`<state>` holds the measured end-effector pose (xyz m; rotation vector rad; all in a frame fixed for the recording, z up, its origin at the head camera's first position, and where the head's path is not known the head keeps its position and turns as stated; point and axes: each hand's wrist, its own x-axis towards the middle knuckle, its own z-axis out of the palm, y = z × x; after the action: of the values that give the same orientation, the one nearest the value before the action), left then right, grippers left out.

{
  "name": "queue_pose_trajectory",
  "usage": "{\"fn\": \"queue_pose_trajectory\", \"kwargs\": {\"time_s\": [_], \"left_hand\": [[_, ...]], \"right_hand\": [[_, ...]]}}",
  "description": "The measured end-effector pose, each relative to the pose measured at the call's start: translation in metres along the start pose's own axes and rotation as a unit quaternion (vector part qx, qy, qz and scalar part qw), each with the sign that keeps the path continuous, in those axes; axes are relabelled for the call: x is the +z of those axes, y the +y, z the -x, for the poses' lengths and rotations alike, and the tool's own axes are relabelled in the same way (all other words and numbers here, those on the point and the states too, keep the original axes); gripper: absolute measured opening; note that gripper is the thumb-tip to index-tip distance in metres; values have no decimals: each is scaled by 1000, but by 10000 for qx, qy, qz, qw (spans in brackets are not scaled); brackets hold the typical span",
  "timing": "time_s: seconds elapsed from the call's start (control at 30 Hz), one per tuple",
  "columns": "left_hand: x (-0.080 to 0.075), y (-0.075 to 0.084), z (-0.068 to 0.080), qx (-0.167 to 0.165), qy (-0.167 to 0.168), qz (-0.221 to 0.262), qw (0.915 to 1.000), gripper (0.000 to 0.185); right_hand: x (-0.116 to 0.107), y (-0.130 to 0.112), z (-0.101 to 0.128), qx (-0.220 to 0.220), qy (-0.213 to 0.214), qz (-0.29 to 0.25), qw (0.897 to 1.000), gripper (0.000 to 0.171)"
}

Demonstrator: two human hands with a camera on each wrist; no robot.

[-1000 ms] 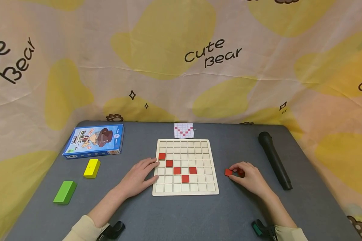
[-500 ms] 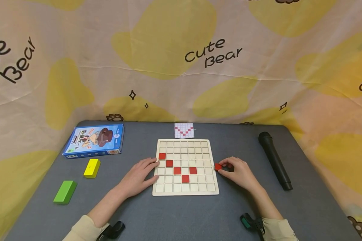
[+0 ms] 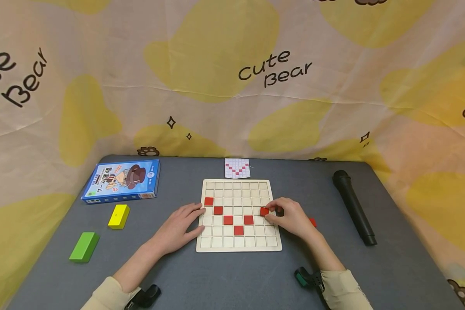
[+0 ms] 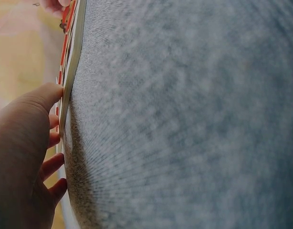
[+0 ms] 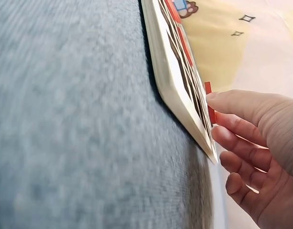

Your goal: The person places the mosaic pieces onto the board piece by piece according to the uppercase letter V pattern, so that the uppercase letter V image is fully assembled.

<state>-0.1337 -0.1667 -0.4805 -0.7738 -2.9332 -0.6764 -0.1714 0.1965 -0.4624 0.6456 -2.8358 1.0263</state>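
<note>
A cream grid board (image 3: pixel 238 249) lies flat in the middle of the table, with several red square tiles (image 3: pixel 238 230) set in its cells along a slanting line that turns up at the right. My left hand (image 3: pixel 180 228) rests at the board's left edge, its fingers extended and touching the rim. Between thumb and fingertips my right hand (image 3: pixel 290 217) pinches a red tile (image 3: pixel 264 211) over the right part of the board; the right wrist view shows this tile (image 5: pixel 210 102) tilted above the surface. Another red tile (image 3: pixel 313 222) lies on the table, partly hidden behind the right wrist.
A small pattern card (image 3: pixel 237 168) with a pink V lies behind the board. At the left are a blue box (image 3: pixel 120 181), a yellow block (image 3: pixel 118 216) and a green block (image 3: pixel 84 247). A black microphone (image 3: pixel 354 207) lies at the right.
My right hand has carried the pinched red tile leftward from the table onto the right side of the board, uncovering another tile behind it. The left hand has stayed in place.
</note>
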Motion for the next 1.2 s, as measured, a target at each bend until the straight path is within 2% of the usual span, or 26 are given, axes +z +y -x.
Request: {"fn": "queue_pose_trajectory", "kwargs": {"time_s": [0.2,0.5,0.67,0.93,1.2], "left_hand": [[0,1,-1,106,103,-15,9999,54],[-1,2,-2,-11,-74,48,10000,54],[0,2,-2,26,-36,46,10000,54],[2,0,-1,69,15,14,10000,54],[1,-1,-1,42,-24,41,10000,54]], "right_hand": [[6,-4,-8,-50,-135,26,9999,21],[11,-6,-13,-55,-184,94,9998,19],[10,-6,-11,-81,-175,60,9998,20],[0,1,0,-100,81,-20,9999,19],[-21,24,21,-86,502,338,9981,17]]}}
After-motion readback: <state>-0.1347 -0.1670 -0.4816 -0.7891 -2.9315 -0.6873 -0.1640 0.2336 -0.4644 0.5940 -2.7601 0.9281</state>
